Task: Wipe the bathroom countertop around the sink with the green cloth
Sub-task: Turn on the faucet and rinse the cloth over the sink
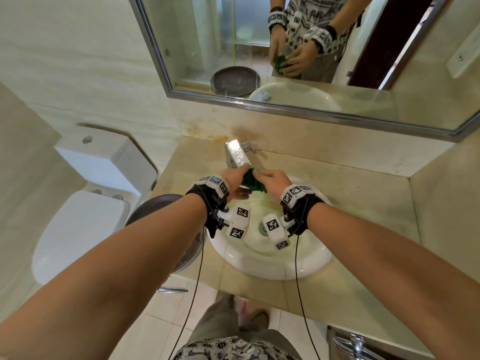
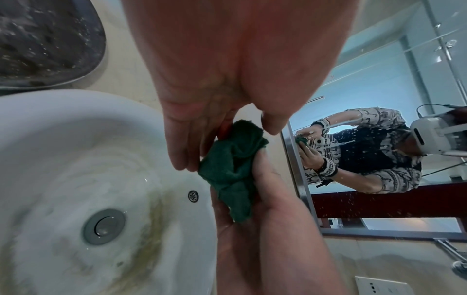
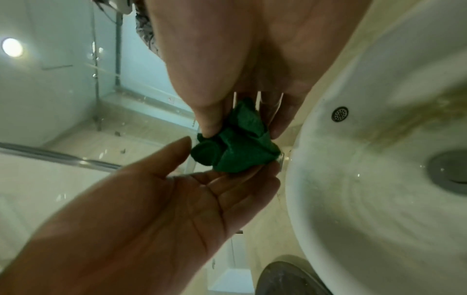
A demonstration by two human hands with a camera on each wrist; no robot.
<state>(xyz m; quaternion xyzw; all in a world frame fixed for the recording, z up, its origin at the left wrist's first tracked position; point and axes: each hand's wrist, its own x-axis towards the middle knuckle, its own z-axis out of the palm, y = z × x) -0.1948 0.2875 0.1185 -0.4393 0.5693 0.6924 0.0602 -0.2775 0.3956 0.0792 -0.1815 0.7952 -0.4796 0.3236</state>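
Note:
The crumpled green cloth hangs over the back of the white sink, just under the chrome faucet. My right hand pinches the cloth's top between thumb and fingers. Beside it my left hand lies flat with straight fingers, its fingertips touching the underside of the cloth. The beige stone countertop runs around the sink. Brownish stains streak the bowl near the drain.
A dark round basin stands on the counter's left end, close to my left forearm. A white toilet is lower left. The framed mirror hangs above the back wall, and a side wall closes the counter's right end.

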